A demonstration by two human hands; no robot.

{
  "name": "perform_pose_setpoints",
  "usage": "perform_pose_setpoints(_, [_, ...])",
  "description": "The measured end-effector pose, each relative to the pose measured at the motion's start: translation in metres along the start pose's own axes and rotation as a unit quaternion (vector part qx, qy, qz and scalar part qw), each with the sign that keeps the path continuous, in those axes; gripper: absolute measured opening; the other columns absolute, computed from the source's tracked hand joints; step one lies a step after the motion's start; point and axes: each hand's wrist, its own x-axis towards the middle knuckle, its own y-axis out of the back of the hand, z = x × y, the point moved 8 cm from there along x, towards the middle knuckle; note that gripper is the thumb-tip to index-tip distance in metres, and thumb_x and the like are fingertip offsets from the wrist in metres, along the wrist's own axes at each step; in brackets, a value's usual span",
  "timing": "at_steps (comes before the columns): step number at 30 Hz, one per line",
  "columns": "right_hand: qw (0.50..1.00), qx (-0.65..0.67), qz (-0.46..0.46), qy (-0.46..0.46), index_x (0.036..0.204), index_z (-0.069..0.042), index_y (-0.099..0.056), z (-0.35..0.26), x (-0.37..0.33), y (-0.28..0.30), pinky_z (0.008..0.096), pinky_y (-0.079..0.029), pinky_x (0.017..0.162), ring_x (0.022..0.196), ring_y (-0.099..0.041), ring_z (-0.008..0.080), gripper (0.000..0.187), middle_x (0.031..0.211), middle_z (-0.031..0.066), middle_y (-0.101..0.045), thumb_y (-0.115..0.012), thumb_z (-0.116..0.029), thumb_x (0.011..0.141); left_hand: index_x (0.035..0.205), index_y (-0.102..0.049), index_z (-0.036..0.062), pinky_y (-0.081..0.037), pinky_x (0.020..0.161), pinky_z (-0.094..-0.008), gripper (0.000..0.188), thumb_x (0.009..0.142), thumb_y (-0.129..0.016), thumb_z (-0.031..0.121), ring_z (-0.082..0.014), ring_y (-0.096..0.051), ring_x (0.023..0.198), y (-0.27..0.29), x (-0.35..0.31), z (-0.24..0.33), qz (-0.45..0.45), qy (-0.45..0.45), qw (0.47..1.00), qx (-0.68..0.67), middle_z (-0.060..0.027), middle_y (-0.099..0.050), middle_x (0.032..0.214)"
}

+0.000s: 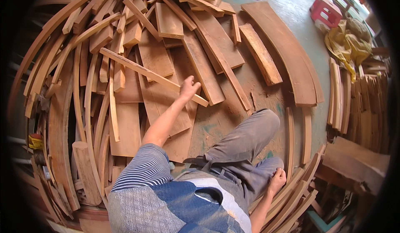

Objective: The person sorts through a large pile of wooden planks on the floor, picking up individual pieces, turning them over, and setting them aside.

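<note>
Evidently the left hand (189,88) has its grip pinched around a long strip (141,69) near one end, over piled boards (126,127); holding nearer mid-length would balance better. The right hand (277,180) curls closed beside the knee (270,165).

- Left arm (164,122), one: was stretched forward.
- Left hand (189,88), one: was closed in a grip.
- Right forearm (263,206), one: was angled forward.
- Right hand (276,181), one: was curled near the right knee (271,164).
</note>
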Motion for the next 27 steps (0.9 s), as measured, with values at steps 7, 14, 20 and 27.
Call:
perform_pose_setpoints(7, [0.97,-0.186,0.041,0.15,0.102,0.003,-0.071,0.004,0.023,0.006,0.0424,-0.053,0.082,0.088,-0.07,0.0344,0.023,0.095,0.0223,-0.072,-0.061,-0.015,0.092,0.11,-0.06,-0.0078,-0.051,0.087,-0.0394,0.048,0.085,-0.074,0.031,-0.0259,-0.065,0.099,0.028,0.092,-0.078,0.047,0.085,0.995,0.023,-0.0183,-0.068,0.105])
perform_pose_setpoints(14, [0.983,-0.053,0.026,-0.176,0.1,0.006,-0.071,0.121,0.017,0.06,0.0386,-0.053,0.081,0.083,-0.067,0.0274,0.026,0.09,0.0156,-0.073,-0.062,-0.013,0.085,0.097,-0.059,-0.0047,-0.05,0.071,-0.039,0.045,0.08,-0.08,0.032,-0.0219,-0.06,0.079,0.098,0.194,-0.109,0.136,0.139,0.975,-0.109,-0.0114,-0.064,0.086])
perform_pose_setpoints(20, [0.962,-0.113,0.043,-0.245,0.106,-0.01,-0.075,0.177,-0.035,0.121,0.0363,-0.055,0.055,0.061,-0.063,0.0248,0.022,0.084,0.0127,-0.071,-0.066,-0.024,0.092,0.113,-0.061,-0.0135,-0.05,0.091,-0.0449,0.065,0.082,-0.076,0.042,-0.0415,-0.066,0.109,0.171,0.279,-0.103,0.216,0.108,0.97,-0.023,-0.0332,-0.067,0.114])
perform_pose_setpoints(27, [0.941,-0.218,0.094,-0.243,0.083,-0.007,-0.069,0.157,-0.094,0.211,0.0361,-0.046,0.047,0.058,-0.059,0.0193,0.013,0.072,0.0069,-0.064,-0.061,-0.015,0.089,0.112,-0.062,-0.012,-0.048,0.095,-0.0428,0.05,0.09,-0.069,0.033,-0.0363,-0.065,0.108,0.172,0.34,-0.093,0.19,0.091,0.975,-0.069,-0.0284,-0.068,0.111])
